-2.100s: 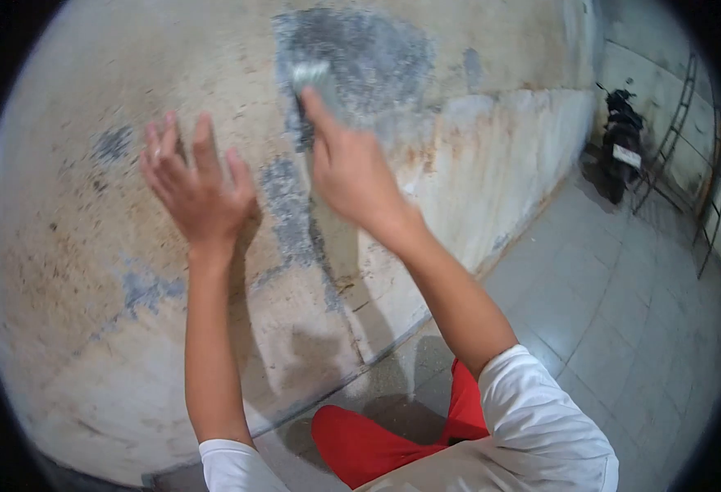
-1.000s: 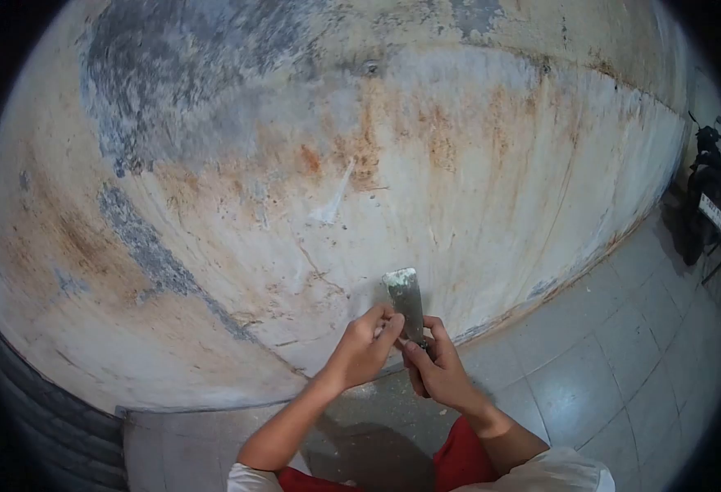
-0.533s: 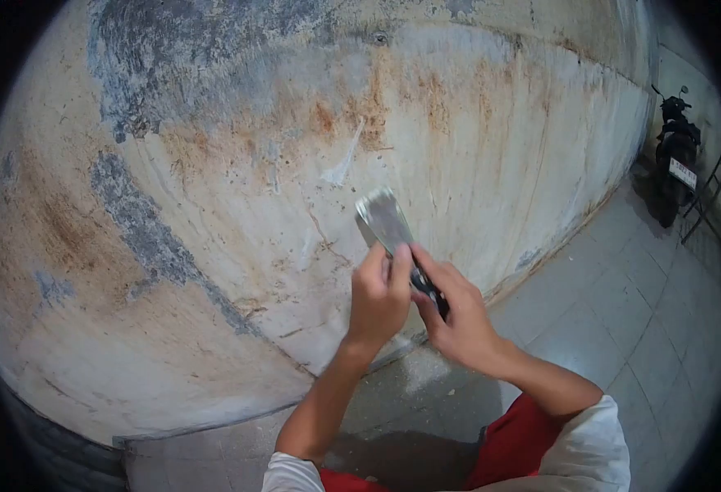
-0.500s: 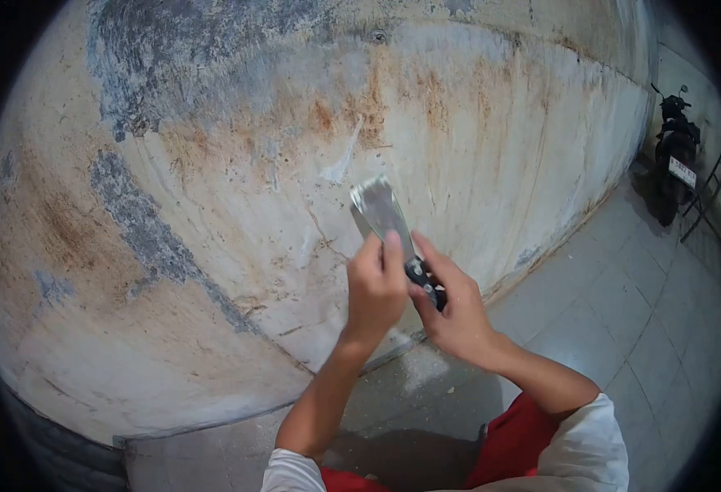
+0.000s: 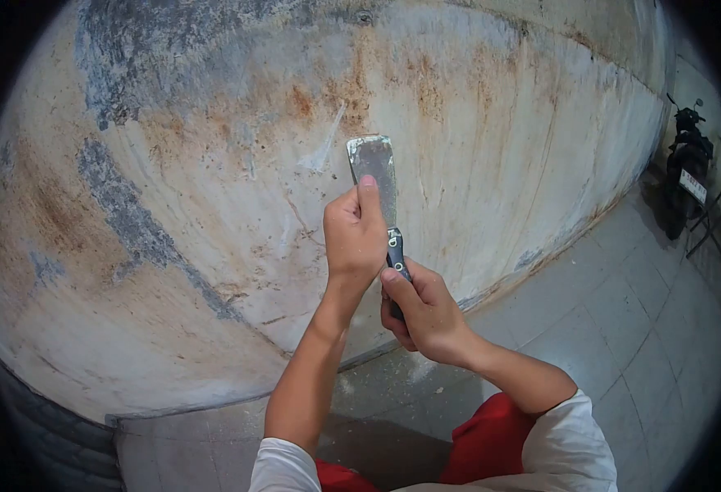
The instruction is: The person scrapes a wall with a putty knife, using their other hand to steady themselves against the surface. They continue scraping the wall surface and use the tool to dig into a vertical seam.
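Note:
A paint scraper [image 5: 374, 160] with a flat, worn metal blade and a black handle is held in front of the stained wall [image 5: 475, 180]. My left hand [image 5: 355, 230] is closed round the blade's lower part, its thumb lying along the metal. Lower down, my right hand [image 5: 422, 312] wraps round the handle. The blade's tip points up and overlaps the wall just right of a pale scraped streak [image 5: 321, 152]. Rust-brown stains spread above the tip.
Grey patches of bare plaster [image 5: 135, 217] mark the wall on the left. Grey floor tiles [image 5: 574, 344] run along its base, with pale dust near the wall. A motorbike [image 5: 689, 164] stands at the far right. A dark quilted-looking thing [image 5: 49, 435] lies at lower left.
The scraper has moved up and turned more upright. My right hand has slid lower and now grips the handle; my left hand has shifted slightly left and up.

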Demonstrator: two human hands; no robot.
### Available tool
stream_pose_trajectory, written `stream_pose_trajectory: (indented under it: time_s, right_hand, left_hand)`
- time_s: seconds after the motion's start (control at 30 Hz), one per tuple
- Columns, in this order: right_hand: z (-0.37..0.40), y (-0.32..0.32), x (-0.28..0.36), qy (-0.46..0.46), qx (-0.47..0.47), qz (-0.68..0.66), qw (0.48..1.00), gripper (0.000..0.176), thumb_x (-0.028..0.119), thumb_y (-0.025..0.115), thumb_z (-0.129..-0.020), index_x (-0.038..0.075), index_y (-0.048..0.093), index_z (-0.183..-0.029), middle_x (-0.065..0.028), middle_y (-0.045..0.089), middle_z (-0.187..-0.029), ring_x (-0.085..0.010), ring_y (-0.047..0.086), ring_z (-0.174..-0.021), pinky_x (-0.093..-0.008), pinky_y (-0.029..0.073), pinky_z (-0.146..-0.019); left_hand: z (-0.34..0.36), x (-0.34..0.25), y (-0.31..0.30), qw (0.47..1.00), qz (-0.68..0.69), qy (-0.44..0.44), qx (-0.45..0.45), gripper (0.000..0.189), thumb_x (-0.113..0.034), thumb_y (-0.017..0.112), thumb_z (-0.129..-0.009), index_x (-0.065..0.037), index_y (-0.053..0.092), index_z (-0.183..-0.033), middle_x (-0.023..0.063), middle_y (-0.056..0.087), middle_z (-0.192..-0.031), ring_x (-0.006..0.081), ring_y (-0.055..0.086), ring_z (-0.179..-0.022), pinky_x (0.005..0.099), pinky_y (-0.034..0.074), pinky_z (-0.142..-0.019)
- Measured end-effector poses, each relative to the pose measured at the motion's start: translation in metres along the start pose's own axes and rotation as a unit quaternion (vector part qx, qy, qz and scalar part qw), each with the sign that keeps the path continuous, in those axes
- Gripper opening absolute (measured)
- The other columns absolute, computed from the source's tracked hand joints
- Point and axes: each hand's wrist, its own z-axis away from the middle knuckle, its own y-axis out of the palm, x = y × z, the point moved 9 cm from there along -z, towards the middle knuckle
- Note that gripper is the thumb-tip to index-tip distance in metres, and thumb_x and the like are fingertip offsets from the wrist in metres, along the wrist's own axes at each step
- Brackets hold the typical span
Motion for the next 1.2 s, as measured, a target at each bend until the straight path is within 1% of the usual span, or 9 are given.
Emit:
stream_pose_trajectory:
  time_s: [0.07, 0.23, 0.3, 0.47, 0.83, 0.9, 1.03, 1.1, 1.2]
  right_hand:
    - [0.004, -0.004, 0.000, 0.002, -0.010, 0.009, 1.000, 0.035, 0.039, 0.045, -0.114, 0.007, 0.049, -0.098, 0.0002, 0.051, -0.061, -0.0070, 0.044, -0.049, -0.0271, 0.036, -0.045]
    - [0.009, -0.007, 0.013, 0.036, 0.010, 0.023, 0.999, 0.034, 0.035, 0.046, -0.113, 0.006, 0.050, -0.097, -0.0002, 0.052, -0.062, -0.0068, 0.045, -0.053, -0.0278, 0.038, -0.048]
    - [0.005, -0.008, 0.010, -0.011, -0.019, 0.042, 0.999, 0.033, 0.033, 0.046, -0.113, 0.006, 0.051, -0.095, -0.0008, 0.052, -0.062, -0.0074, 0.046, -0.053, -0.0287, 0.039, -0.048]
    - [0.000, -0.013, 0.019, -0.012, -0.018, 0.044, 0.999, 0.032, 0.030, 0.047, -0.112, 0.005, 0.050, -0.092, -0.0004, 0.051, -0.062, -0.0076, 0.046, -0.053, -0.0288, 0.039, -0.049]
    - [-0.005, -0.015, 0.031, -0.062, -0.027, 0.056, 0.996, 0.031, 0.028, 0.049, -0.110, 0.004, 0.054, -0.091, 0.0008, 0.052, -0.062, -0.0073, 0.047, -0.055, -0.0287, 0.039, -0.051]
    - [-0.010, -0.013, 0.033, -0.089, -0.015, 0.062, 0.994, 0.035, 0.032, 0.047, -0.113, 0.006, 0.048, -0.089, 0.0000, 0.050, -0.057, -0.0080, 0.041, -0.041, -0.0277, 0.031, -0.036]
    - [-0.005, -0.011, 0.044, -0.098, -0.029, 0.061, 0.993, 0.034, 0.031, 0.046, -0.113, 0.006, 0.048, -0.089, -0.0002, 0.050, -0.057, -0.0084, 0.041, -0.040, -0.0277, 0.031, -0.036]
    - [-0.003, -0.013, 0.049, -0.062, -0.031, 0.056, 0.996, 0.031, 0.028, 0.049, -0.111, 0.004, 0.055, -0.092, 0.0006, 0.055, -0.061, -0.0076, 0.048, -0.052, -0.0285, 0.039, -0.048]
    - [-0.004, -0.012, 0.056, -0.052, -0.001, 0.052, 0.997, 0.029, 0.028, 0.050, -0.110, 0.003, 0.057, -0.098, -0.0015, 0.060, -0.066, -0.0080, 0.051, -0.051, -0.0277, 0.041, -0.048]
  left_hand:
    - [0.005, 0.003, 0.003, 0.997, 0.074, -0.030, -0.003, 0.050, -0.028, 0.048, -0.113, -0.006, 0.044, -0.068, -0.0081, 0.038, -0.063, 0.0042, 0.030, -0.062, 0.0299, 0.026, -0.052]
    - [0.001, -0.001, 0.005, 0.996, 0.076, -0.043, -0.009, 0.051, -0.028, 0.048, -0.113, -0.008, 0.043, -0.068, -0.0095, 0.037, -0.064, 0.0033, 0.029, -0.062, 0.0291, 0.025, -0.052]
    - [0.004, 0.003, 0.004, 0.996, 0.076, -0.052, -0.011, 0.051, -0.029, 0.049, -0.113, -0.008, 0.042, -0.068, -0.0093, 0.037, -0.064, 0.0036, 0.029, -0.062, 0.0294, 0.025, -0.052]
    - [-0.005, -0.008, 0.004, 0.999, 0.040, -0.005, -0.012, 0.052, -0.030, 0.050, -0.113, -0.009, 0.040, -0.066, -0.0086, 0.037, -0.063, 0.0044, 0.030, -0.062, 0.0309, 0.026, -0.052]
    - [-0.018, -0.008, 0.007, 0.998, 0.049, -0.032, -0.033, 0.054, -0.031, 0.051, -0.111, -0.009, 0.041, -0.063, -0.0078, 0.037, -0.059, 0.0055, 0.029, -0.059, 0.0334, 0.025, -0.051]
    - [-0.022, -0.016, 0.007, 0.998, 0.051, -0.023, -0.036, 0.054, -0.031, 0.052, -0.111, -0.009, 0.041, -0.063, -0.0077, 0.037, -0.059, 0.0055, 0.030, -0.059, 0.0336, 0.025, -0.051]
    - [-0.023, -0.023, 0.007, 0.997, 0.051, -0.046, -0.029, 0.054, -0.032, 0.052, -0.111, -0.008, 0.045, -0.063, -0.0074, 0.039, -0.059, 0.0061, 0.030, -0.058, 0.0339, 0.026, -0.051]
    - [-0.028, -0.031, 0.007, 0.997, 0.048, -0.047, -0.032, 0.053, -0.032, 0.051, -0.111, -0.008, 0.048, -0.063, -0.0072, 0.039, -0.060, 0.0063, 0.030, -0.058, 0.0337, 0.027, -0.051]
    - [-0.025, -0.042, 0.006, 0.996, 0.071, -0.055, -0.018, 0.050, -0.035, 0.050, -0.111, -0.006, 0.056, -0.071, -0.0062, 0.043, -0.061, 0.0061, 0.036, -0.056, 0.0327, 0.032, -0.050]
